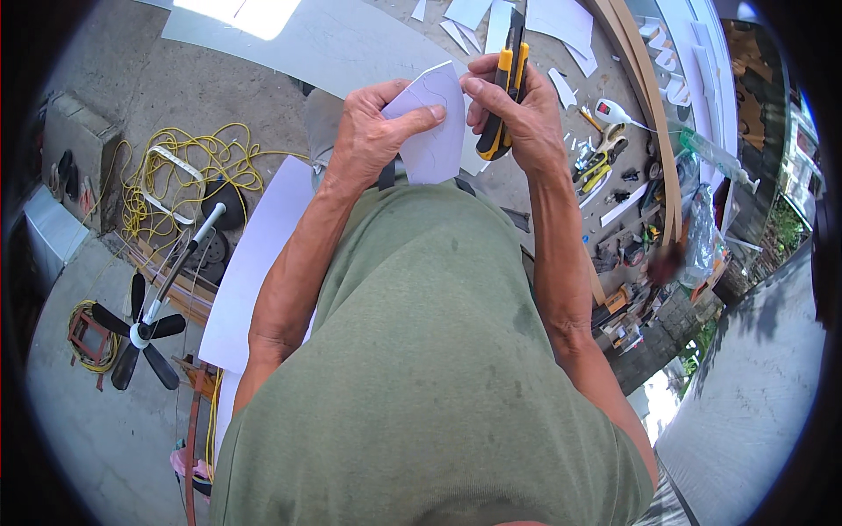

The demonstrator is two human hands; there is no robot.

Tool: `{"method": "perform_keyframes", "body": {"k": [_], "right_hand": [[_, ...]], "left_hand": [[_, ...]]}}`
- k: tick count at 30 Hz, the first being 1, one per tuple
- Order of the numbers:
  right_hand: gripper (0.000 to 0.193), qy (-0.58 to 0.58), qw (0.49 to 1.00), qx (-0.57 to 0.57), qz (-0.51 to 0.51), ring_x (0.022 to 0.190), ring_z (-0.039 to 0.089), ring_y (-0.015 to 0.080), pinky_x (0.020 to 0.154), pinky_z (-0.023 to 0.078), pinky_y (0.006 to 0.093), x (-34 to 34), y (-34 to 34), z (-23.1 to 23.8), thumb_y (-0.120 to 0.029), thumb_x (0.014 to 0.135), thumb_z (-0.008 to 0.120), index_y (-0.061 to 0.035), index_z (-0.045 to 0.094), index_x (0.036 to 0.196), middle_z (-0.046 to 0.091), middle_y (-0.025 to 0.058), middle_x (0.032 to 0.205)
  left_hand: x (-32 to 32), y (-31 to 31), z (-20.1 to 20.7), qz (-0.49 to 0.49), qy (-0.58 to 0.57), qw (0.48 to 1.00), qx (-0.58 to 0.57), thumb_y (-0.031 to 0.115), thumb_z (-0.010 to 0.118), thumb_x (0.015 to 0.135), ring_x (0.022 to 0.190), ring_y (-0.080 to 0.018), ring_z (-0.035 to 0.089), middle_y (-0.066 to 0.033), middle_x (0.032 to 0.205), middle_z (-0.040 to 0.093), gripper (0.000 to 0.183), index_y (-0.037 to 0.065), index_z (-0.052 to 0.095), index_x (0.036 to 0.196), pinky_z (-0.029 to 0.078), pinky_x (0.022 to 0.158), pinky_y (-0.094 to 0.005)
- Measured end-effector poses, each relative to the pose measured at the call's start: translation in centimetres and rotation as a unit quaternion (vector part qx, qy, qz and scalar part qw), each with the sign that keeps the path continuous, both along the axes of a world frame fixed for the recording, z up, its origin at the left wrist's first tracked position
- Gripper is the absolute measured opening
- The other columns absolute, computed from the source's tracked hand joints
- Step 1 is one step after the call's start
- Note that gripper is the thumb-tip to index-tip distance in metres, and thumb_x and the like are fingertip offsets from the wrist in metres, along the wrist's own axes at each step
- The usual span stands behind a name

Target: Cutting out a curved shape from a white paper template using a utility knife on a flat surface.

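Note:
Between the thumb and fingers of my left hand (373,131) is a white sheet piece (430,131) with a pointed top and thin lines drawn on it. My right hand (532,118) grips a yellow and black utility knife (503,96), held nearly upright to the right of the sheet piece. A small gap separates my right fingertips from the piece's right edge. Whether the knife's blade is out, I cannot tell. Both hands are raised in front of my body, over the far side of my lap.
White offcuts (561,26) and a large grey sheet (351,44) lie beyond my hands. Pliers (599,167) and a glue bottle (614,112) are among scattered tools on the right. Left of me are a tangled yellow cord (167,158) and a black-bladed fan (139,333).

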State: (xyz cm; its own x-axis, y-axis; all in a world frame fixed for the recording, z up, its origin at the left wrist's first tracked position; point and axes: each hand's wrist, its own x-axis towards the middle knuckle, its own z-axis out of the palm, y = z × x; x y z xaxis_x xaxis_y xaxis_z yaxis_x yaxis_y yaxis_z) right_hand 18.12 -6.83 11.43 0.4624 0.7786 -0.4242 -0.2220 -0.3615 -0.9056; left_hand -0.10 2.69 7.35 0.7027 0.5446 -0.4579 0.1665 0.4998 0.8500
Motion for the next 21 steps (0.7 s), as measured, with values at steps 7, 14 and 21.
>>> {"method": "perform_keyframes", "body": {"k": [7, 14, 21], "right_hand": [[0.035, -0.012, 0.999, -0.001, 0.035, 0.057, 0.062, 0.0100, 0.050, 0.050, 0.0248, 1.2, 0.1, 0.3, -0.020, 0.088, 0.082, 0.0009, 0.068, 0.111, 0.065, 0.0026, 0.073], [0.032, -0.020, 0.998, 0.001, 0.058, 0.057, 0.060, 0.0087, 0.050, 0.047, 0.0239, 1.1, -0.5, 1.0, -0.017, 0.088, 0.080, -0.0002, 0.068, 0.112, 0.064, 0.0017, 0.073], [0.037, -0.093, 0.992, 0.006, 0.086, 0.061, 0.062, 0.0088, 0.055, 0.053, 0.0240, 1.4, -0.4, 1.7, -0.019, 0.091, 0.079, 0.0006, 0.067, 0.120, 0.070, 0.0045, 0.085]], "left_hand": [[1.1, -1.1, 0.8, 0.033, -0.026, 0.999, 0.014, 0.020, 0.083, 0.085, 0.076, -0.0127, 0.069, -0.0067, 0.086, 0.075, 0.028, 0.001, 0.077, 0.104, 0.057, 0.068, -0.0285], [0.5, -0.7, 0.8, 0.007, -0.048, 0.998, -0.031, 0.016, 0.082, 0.086, 0.080, -0.0133, 0.070, -0.0077, 0.090, 0.076, 0.024, 0.002, 0.076, 0.104, 0.056, 0.078, -0.0297], [1.9, -0.9, 1.8, -0.002, 0.008, 0.997, 0.079, 0.021, 0.084, 0.085, 0.078, -0.0126, 0.071, -0.0060, 0.088, 0.076, 0.024, 0.003, 0.077, 0.100, 0.057, 0.071, -0.0289]]}}
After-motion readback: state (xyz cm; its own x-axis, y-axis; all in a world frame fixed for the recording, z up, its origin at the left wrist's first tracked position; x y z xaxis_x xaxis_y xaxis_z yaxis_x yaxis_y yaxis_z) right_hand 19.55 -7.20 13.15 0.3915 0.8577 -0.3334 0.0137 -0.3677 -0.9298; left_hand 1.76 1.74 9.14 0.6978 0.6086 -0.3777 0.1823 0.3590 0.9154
